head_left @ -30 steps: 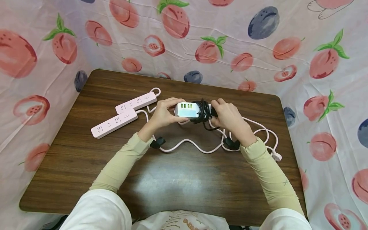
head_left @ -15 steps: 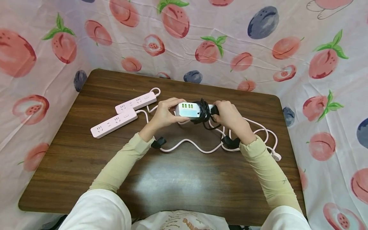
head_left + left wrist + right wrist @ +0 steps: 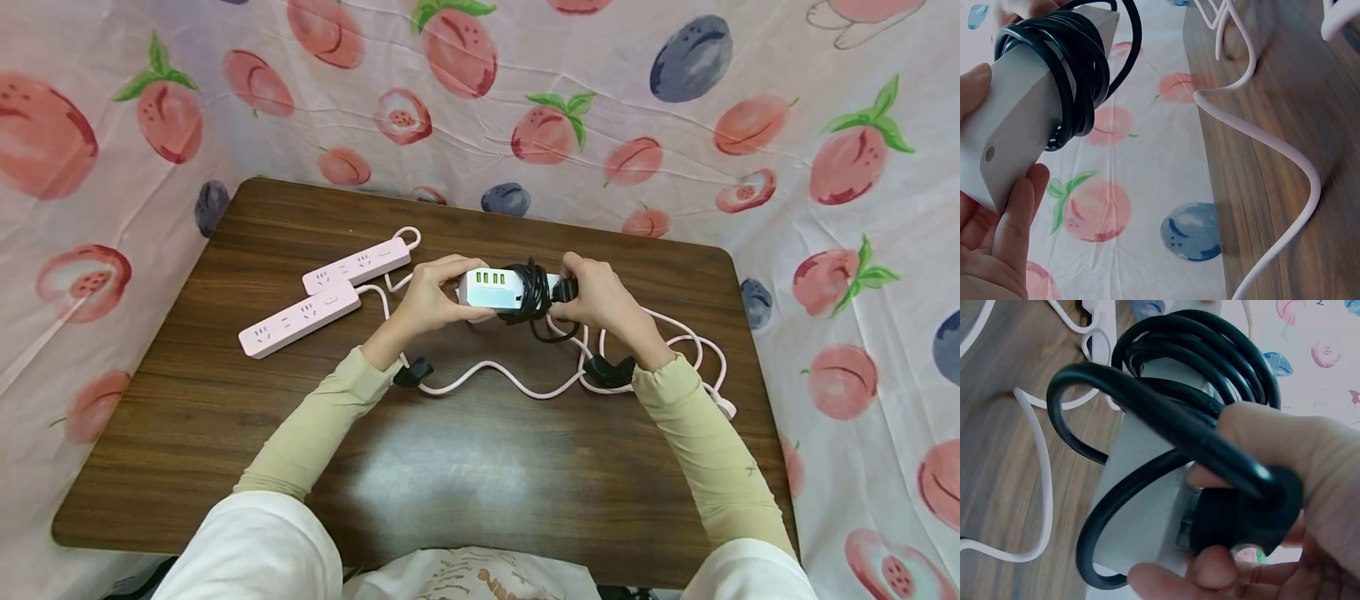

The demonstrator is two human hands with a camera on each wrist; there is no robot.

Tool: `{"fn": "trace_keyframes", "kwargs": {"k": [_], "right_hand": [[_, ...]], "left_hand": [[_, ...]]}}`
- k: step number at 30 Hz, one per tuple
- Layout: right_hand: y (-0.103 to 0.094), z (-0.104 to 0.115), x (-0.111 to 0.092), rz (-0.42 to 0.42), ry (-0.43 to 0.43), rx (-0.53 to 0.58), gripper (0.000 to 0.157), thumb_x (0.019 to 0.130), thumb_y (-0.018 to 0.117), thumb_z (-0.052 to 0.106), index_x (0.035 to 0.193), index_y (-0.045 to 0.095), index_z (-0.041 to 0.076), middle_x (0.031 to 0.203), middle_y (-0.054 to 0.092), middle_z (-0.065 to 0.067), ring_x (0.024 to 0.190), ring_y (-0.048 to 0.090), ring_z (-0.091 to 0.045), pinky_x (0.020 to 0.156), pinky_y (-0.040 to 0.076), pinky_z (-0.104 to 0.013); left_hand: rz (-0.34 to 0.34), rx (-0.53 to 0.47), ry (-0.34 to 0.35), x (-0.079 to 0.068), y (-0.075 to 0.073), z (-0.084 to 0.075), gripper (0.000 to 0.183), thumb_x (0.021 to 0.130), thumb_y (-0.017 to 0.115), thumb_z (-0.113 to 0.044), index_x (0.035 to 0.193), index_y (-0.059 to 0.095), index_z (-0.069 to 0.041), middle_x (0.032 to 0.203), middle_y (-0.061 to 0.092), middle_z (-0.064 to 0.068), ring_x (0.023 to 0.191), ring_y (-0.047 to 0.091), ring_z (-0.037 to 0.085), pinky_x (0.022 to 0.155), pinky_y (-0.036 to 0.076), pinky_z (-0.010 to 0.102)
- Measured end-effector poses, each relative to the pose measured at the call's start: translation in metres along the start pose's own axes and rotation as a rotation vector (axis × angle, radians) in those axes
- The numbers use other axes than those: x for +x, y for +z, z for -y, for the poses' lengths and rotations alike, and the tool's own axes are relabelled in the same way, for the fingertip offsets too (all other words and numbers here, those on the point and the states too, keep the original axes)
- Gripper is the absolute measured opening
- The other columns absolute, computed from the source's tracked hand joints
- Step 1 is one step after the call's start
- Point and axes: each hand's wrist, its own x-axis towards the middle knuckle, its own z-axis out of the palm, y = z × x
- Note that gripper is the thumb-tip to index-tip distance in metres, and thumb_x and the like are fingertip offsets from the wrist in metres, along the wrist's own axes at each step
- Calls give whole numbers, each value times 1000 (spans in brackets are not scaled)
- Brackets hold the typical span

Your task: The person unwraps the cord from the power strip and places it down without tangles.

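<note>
My left hand [image 3: 433,296] grips one end of a white power strip [image 3: 489,298] with several green USB ports, raised above the table. A black cord [image 3: 534,293] is wound in several loops around the strip's middle. At the strip's other end, my right hand [image 3: 603,296] pinches the cord's black plug [image 3: 565,290]. In the right wrist view the plug [image 3: 1225,515] sits against the strip's side with metal prongs partly showing; how far they go in I cannot tell. A loose bend of cord runs from the loops to the plug.
Two pink power strips, one farther back [image 3: 356,265] and one nearer [image 3: 300,319], lie at the left of the brown table [image 3: 450,483]. Their pink cords [image 3: 517,386] curve under my hands to the right. Black wrist straps [image 3: 609,372] sit at my wrists. Fruit-print cloth [image 3: 450,167] surrounds the table.
My right hand has shifted slightly right with the black plug, and more of the plug now shows. The left hand keeps its grip on the power strip, almost still.
</note>
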Motion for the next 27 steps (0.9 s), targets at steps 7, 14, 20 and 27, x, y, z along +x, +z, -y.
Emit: {"fn": "trace_keyframes", "kwargs": {"k": [7,14,20,27], "right_hand": [[-1,-2,-3,-32,-22,24,34,65,75,13,87,51,5,79,58,-12,71,52,-26,61,43,-36],[-2,-8,-2,-35,-87,50,29,65,73,15,87,55,7,77,56,-7,68,49,-22,59,40,-32],[-2,-11,-1,-23,-80,62,28,64,74,17,82,53,11,74,53,-3,65,46,-19,58,36,-30],[-2,-11,-1,-62,-79,86,30,62,72,17,77,47,12,67,45,-1,63,42,-19,57,32,-30]], "left_hand": [[-6,-16,13,1,1,-2,48,56,85,8,99,65,13,94,65,24,82,58,20,69,51,18],[-13,-16,-3,1,1,-3,49,55,85,9,99,65,13,93,65,24,82,57,20,69,48,12],[-6,-46,-18,1,2,-1,49,56,85,10,100,64,15,95,64,26,84,58,21,71,50,15],[-18,-72,-22,-3,5,24,52,56,86,6,104,66,10,97,66,20,87,59,15,72,55,30]]}}
